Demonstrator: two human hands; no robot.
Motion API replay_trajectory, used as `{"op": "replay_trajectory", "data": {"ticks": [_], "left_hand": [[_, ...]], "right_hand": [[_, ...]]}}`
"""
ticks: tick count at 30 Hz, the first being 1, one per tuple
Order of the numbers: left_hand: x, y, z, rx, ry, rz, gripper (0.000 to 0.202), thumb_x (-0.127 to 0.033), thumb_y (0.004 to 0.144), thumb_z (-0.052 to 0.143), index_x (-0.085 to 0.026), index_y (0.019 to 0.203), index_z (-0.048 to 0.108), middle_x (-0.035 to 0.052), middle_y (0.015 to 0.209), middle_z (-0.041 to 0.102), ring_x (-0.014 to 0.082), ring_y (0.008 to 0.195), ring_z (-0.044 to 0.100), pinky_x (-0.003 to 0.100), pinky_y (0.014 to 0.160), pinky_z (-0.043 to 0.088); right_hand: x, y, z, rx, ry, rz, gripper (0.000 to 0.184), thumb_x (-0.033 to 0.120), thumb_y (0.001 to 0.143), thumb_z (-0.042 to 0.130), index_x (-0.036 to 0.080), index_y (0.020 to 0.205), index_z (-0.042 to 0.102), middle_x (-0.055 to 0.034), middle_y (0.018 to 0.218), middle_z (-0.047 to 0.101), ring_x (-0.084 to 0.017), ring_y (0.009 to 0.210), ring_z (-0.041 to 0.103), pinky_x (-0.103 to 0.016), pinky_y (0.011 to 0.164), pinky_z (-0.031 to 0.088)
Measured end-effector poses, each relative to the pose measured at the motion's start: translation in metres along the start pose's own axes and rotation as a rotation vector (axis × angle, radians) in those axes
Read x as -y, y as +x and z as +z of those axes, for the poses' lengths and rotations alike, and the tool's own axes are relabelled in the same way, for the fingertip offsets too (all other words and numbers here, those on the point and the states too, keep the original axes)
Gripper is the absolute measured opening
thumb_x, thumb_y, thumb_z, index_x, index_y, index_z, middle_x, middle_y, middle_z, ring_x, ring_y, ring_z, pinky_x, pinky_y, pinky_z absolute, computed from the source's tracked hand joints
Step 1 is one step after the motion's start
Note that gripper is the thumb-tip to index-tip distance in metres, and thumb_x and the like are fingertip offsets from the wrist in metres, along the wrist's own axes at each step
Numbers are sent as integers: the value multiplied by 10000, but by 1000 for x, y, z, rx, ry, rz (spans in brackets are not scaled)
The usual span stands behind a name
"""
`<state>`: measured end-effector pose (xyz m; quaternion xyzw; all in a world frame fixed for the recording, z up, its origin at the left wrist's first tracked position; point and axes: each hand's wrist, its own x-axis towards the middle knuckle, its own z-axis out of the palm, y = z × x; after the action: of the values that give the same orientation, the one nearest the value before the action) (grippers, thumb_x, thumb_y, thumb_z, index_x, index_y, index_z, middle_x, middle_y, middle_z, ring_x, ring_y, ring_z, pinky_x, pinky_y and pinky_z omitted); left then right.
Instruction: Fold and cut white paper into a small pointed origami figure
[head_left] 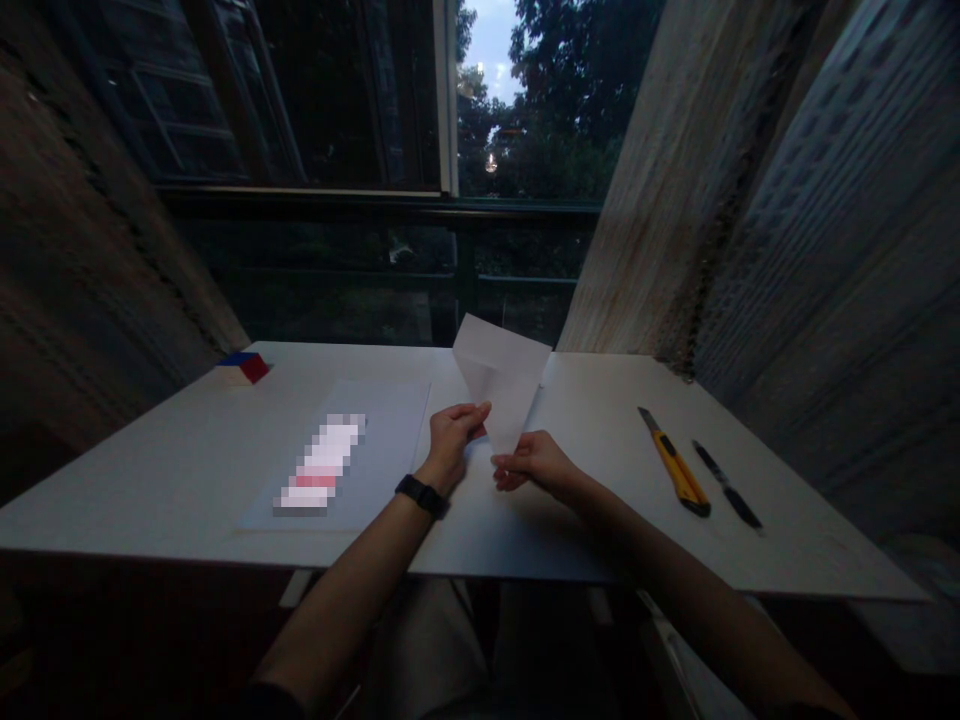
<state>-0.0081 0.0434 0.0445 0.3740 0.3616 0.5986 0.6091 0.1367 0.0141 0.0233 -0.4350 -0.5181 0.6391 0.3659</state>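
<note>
2 hands pinch a white, tapering, apparently folded paper sheet (510, 370) just above the smooth white surface (600, 430).
The left hand (452, 432) grips its left edge between thumb and fingers; the right hand (541, 463) pinches the narrow lower tip. A light, even hold at these 2 points should keep the paper taut and its edges uncrumpled.
</note>
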Motion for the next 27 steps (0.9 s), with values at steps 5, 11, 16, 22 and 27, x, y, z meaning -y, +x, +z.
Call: {"op": "replay_trajectory", "data": {"ticks": [5,11,16,22,27], "left_hand": [[-5,6,-5,-100,-59,13,265,-285,495,798,-137,598,603,12,662,636,111,612,583,243,627,485],[-14,14,-13,-189,-122,55,262,-253,490,798,-140,628,606,9,669,635,112,621,579,245,626,500],[-21,19,-21,-227,-156,104,245,-223,500,792,-137,658,625,-1,670,632,97,612,576,225,608,497],[-28,21,-25,-253,-216,136,245,-189,489,794,-125,655,625,-11,617,609,77,559,553,193,551,486],[-31,24,-30,-291,-260,164,256,-179,488,794,-109,664,622,-22,593,590,52,490,520,162,478,450]], "right_hand": [[1,-1,2,14,-23,8,339,351,525,779,92,676,620,-72,566,662,-162,473,626,-260,480,516],[2,-2,1,57,-65,7,342,347,523,774,80,673,623,-70,559,659,-164,467,624,-267,479,515],[2,-4,0,90,-82,14,349,352,518,775,79,672,622,-75,562,661,-163,467,623,-269,483,513],[2,-4,-2,118,-83,24,334,338,518,777,81,659,617,-70,565,662,-160,468,625,-256,474,507],[4,-6,-4,161,-93,67,340,332,494,788,79,628,605,-68,555,657,-161,465,623,-256,474,507]]}}
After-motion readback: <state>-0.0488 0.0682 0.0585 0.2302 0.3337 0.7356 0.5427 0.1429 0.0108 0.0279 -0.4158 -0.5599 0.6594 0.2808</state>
